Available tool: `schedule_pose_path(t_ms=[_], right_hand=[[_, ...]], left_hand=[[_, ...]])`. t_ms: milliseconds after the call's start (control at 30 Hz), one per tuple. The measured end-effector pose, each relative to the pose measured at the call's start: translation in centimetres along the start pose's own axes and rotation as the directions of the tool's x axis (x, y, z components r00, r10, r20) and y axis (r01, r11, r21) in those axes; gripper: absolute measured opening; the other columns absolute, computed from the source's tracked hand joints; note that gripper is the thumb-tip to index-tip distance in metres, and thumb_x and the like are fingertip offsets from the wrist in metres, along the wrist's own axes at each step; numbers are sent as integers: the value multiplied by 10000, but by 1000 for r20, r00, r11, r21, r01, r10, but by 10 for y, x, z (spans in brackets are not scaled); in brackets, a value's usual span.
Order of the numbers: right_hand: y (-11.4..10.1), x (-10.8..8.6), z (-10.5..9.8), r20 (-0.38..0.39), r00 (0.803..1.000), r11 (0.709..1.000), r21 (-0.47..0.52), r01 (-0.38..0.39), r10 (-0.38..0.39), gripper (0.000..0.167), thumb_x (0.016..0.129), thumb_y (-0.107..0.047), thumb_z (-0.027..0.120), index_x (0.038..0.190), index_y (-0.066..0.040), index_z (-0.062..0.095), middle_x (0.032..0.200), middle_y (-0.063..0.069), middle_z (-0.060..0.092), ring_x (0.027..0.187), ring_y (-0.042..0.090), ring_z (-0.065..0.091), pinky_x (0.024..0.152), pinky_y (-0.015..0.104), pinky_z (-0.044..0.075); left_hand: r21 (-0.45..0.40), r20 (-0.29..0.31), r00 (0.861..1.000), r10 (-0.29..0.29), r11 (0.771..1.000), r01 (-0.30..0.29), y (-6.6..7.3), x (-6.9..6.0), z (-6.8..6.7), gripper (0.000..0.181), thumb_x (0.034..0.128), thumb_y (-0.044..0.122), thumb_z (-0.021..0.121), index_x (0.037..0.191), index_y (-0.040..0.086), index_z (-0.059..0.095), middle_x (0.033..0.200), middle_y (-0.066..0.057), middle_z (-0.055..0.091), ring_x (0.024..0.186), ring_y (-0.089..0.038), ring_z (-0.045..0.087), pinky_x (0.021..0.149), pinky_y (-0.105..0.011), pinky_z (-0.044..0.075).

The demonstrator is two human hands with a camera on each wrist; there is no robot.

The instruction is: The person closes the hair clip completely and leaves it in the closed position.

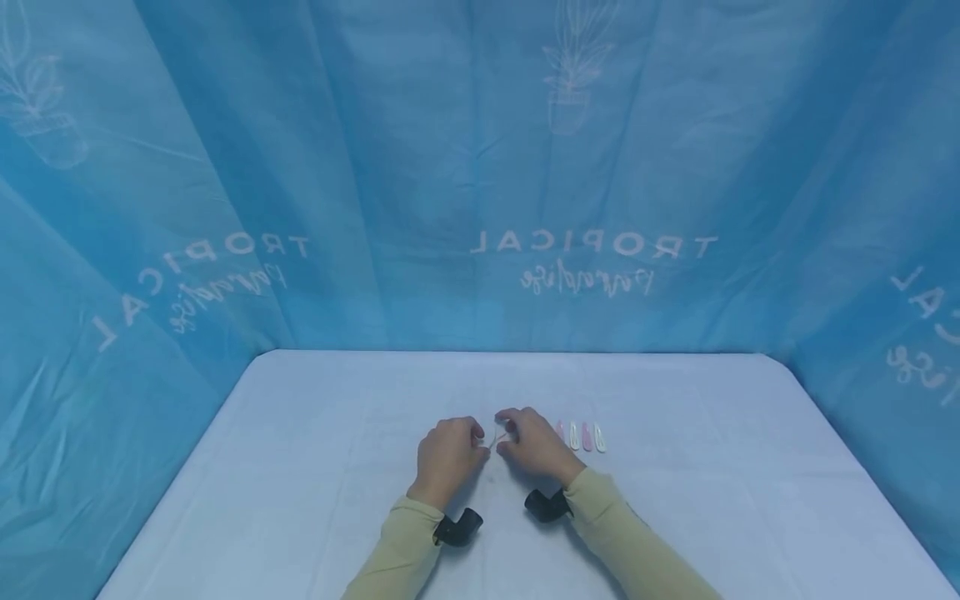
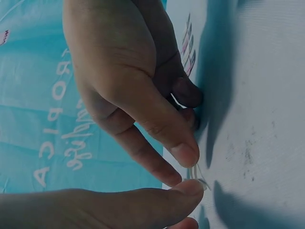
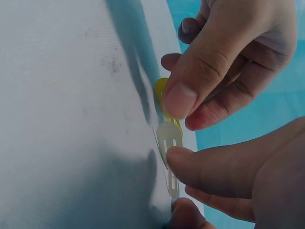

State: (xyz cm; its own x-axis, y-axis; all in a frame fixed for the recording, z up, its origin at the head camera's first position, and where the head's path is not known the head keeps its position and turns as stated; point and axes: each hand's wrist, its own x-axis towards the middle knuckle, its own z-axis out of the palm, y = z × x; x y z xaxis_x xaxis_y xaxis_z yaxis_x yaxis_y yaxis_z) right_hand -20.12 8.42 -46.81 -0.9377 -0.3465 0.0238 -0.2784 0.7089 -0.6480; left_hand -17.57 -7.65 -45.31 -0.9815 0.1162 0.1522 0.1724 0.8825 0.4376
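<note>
- The right hand (image 1: 534, 447) pinches the cream snap hair clip (image 3: 167, 131), its thumb lying across the clip's face and covering part of it; the fingertip pressing from behind is hidden.
- The left hand (image 1: 448, 458) grips the yellow snap hair clip (image 3: 160, 87) just beyond the cream clip's rounded end; the left thumb hides the yellow clip's middle, and whether the two clips touch cannot be told.
- Only the right wrist view shows both clips' colours plainly; the head view gives thin slivers between the fingers, and the left wrist view a pale strip between the two thumbs.
- Both hands face each other across the cream clip, wrists bent inward, fingers curved, low over the white table (image 1: 300, 467).
- Right of the cream clip, past the right hand, lies a row of hair clips (image 1: 587, 436), pink and whitish by turns; the head view shows four, the nearest partly masked by the hand, while in the left wrist view they overlap.
- Nearer the person than the cream clip are black wrist cameras (image 1: 459, 529) and pale sleeves (image 1: 622, 533), cut off at the frame's bottom.
- Beyond the cream clip hangs a blue curtain (image 1: 420, 167), its "TROPICAL Paradise" lettering mirrored, cropped at right.
</note>
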Motion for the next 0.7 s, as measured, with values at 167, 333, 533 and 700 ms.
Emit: schedule_pose_path(t_ms=[167, 333, 533, 700], right_hand=[[1, -3, 3, 2, 1000, 1000, -12, -17, 17, 445, 855, -57, 760, 1267, 25, 614, 989, 94, 600, 872, 216, 554, 829, 436, 493], [0, -2, 4, -11, 1000, 1000, -13, -9, 9, 427, 850, -53, 760, 1250, 21, 629, 977, 82, 588, 868, 208, 544, 823, 430, 490], [0, 0, 5, -15, 1000, 999, -18, -26, 25, 428, 856, -65, 762, 1259, 8, 635, 993, 91, 596, 893, 225, 559, 856, 446, 497], [1, 0, 6, -13, 999, 999, -15, -29, 29, 422, 855, -74, 766, 1253, -4, 641, 1008, 97, 607, 921, 244, 580, 878, 457, 498]], left_hand=[[4, 19, 1000, -6, 1000, 6, 1, -2, 4, 182, 767, 170, 865, 883, 100, 745, 671, 56, 607, 587, -107, 540, 546, -305, 465], [32, 13, 1000, 2, 999, -3, 2, -1, 7, 171, 766, 166, 864, 871, 106, 744, 675, 52, 622, 590, -112, 557, 550, -310, 481], [56, 9, 1000, 15, 998, -15, 4, 0, 6, 142, 779, 153, 853, 873, 109, 757, 708, 24, 668, 604, -129, 596, 566, -321, 504], [56, 5, 1000, 13, 998, -13, 5, -1, 6, 124, 780, 141, 848, 856, 105, 757, 761, -15, 704, 644, -167, 638, 592, -347, 522]])
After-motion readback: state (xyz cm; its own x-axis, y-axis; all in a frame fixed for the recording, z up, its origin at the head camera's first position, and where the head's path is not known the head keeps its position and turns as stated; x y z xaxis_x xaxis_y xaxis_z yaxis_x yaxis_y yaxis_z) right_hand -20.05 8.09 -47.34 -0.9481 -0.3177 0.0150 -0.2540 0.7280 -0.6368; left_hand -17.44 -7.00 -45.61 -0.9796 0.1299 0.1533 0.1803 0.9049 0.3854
